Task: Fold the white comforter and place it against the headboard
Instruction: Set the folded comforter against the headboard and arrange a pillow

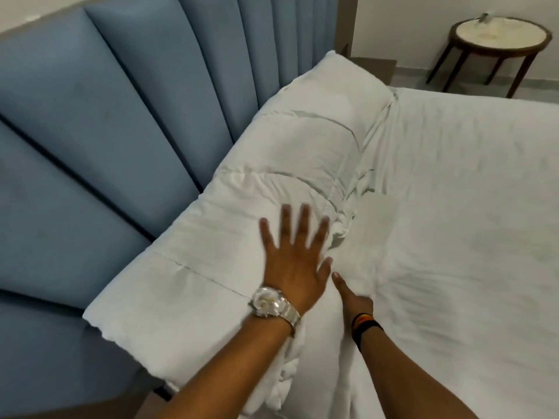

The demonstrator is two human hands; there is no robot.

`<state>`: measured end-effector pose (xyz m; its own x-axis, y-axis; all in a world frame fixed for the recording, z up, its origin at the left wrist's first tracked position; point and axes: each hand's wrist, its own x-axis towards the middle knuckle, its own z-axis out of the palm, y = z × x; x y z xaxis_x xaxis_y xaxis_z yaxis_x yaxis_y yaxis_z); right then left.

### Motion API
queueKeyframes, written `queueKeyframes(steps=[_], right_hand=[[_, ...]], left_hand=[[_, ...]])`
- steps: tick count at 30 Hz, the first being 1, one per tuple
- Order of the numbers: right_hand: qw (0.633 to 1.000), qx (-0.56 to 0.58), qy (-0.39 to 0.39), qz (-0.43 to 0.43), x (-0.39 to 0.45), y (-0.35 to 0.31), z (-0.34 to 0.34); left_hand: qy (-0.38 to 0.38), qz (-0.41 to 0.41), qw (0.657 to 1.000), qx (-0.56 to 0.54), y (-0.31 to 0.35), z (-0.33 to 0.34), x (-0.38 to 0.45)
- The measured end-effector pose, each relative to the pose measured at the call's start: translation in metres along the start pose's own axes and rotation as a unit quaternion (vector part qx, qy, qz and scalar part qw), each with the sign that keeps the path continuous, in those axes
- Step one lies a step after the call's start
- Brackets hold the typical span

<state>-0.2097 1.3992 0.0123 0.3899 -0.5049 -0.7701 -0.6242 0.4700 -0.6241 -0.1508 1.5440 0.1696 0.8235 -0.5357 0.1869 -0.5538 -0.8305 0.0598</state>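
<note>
The white comforter (272,164) lies folded into a long thick bundle along the blue padded headboard (106,116), touching it. My left hand (295,255), with a metal watch on the wrist, rests flat on top of the bundle, fingers spread and holding nothing. My right hand (355,299), with a dark band on the wrist, is pushed against the bundle's side where it meets the mattress. Its thumb points up and its fingers are hidden in the white fabric.
The white fitted sheet (469,222) covers the mattress to the right of the bundle, lightly wrinkled. A round side table (499,40) with dark legs stands on the floor beyond the bed's far corner, by a pale wall.
</note>
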Motion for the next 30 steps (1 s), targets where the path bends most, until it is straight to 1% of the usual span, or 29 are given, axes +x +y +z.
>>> queueKeyframes(steps=[1, 2, 4, 6, 7, 8, 10, 14, 17, 19, 21, 23, 24, 25, 26, 27, 28, 29, 30], right_hand=[[1.000, 0.009, -0.013, -0.014, 0.002, -0.001, -0.001], [0.999, 0.021, -0.026, -0.030, 0.003, -0.001, -0.002], [0.996, 0.048, -0.039, -0.059, 0.002, 0.001, -0.003], [0.993, 0.071, -0.039, -0.080, -0.002, 0.003, -0.007], [0.992, 0.080, -0.036, -0.088, -0.003, 0.003, -0.011], [0.991, 0.087, -0.034, -0.096, -0.003, 0.004, -0.016], [0.988, 0.090, -0.030, -0.119, -0.006, 0.003, -0.027], [0.983, 0.096, -0.025, -0.155, -0.022, -0.008, -0.053], [0.978, 0.120, -0.015, -0.172, -0.045, -0.025, -0.084], [0.970, 0.146, 0.007, -0.193, -0.060, -0.039, -0.119], [0.961, 0.157, 0.030, -0.226, -0.076, -0.058, -0.159], [0.955, 0.145, 0.035, -0.256, -0.097, -0.078, -0.195], [0.954, 0.139, 0.032, -0.263, -0.107, -0.085, -0.209], [0.955, 0.137, 0.028, -0.262, -0.114, -0.090, -0.219], [0.955, 0.142, 0.020, -0.258, -0.122, -0.093, -0.227], [0.956, 0.152, 0.008, -0.251, -0.131, -0.095, -0.234], [0.956, 0.163, -0.005, -0.244, -0.141, -0.098, -0.238], [0.956, 0.173, -0.013, -0.238, -0.150, -0.102, -0.243], [0.955, 0.180, -0.020, -0.234, -0.159, -0.107, -0.246]], left_hand=[[-0.008, 0.044, 0.999, 0.026, 0.011, 0.013, -0.008], [-0.034, 0.083, 0.994, 0.054, 0.019, 0.026, -0.015], [-0.135, 0.141, 0.973, 0.126, 0.021, 0.048, -0.026], [-0.205, 0.175, 0.940, 0.208, 0.016, 0.067, -0.031], [-0.223, 0.176, 0.930, 0.233, 0.014, 0.074, -0.030], [-0.224, 0.172, 0.929, 0.239, 0.013, 0.080, -0.029], [-0.200, 0.157, 0.944, 0.210, 0.010, 0.091, -0.027], [-0.113, 0.129, 0.979, 0.111, -0.002, 0.096, -0.021], [-0.069, 0.100, 0.988, 0.096, -0.015, 0.093, -0.012], [-0.070, 0.097, 0.986, 0.112, -0.027, 0.094, -0.014], [-0.072, 0.130, 0.978, 0.145, -0.034, 0.100, -0.024], [-0.112, 0.173, 0.964, 0.169, -0.020, 0.099, -0.034], [-0.129, 0.186, 0.963, 0.147, -0.005, 0.100, -0.037], [-0.178, 0.172, 0.965, 0.091, 0.016, 0.102, -0.039], [-0.234, 0.129, 0.964, 0.012, 0.043, 0.106, -0.040], [-0.273, 0.051, 0.957, -0.084, 0.070, 0.107, -0.041], [-0.299, -0.049, 0.933, -0.197, 0.097, 0.106, -0.041], [-0.309, -0.153, 0.881, -0.323, 0.120, 0.102, -0.043], [-0.306, -0.250, 0.802, -0.447, 0.137, 0.098, -0.046]])
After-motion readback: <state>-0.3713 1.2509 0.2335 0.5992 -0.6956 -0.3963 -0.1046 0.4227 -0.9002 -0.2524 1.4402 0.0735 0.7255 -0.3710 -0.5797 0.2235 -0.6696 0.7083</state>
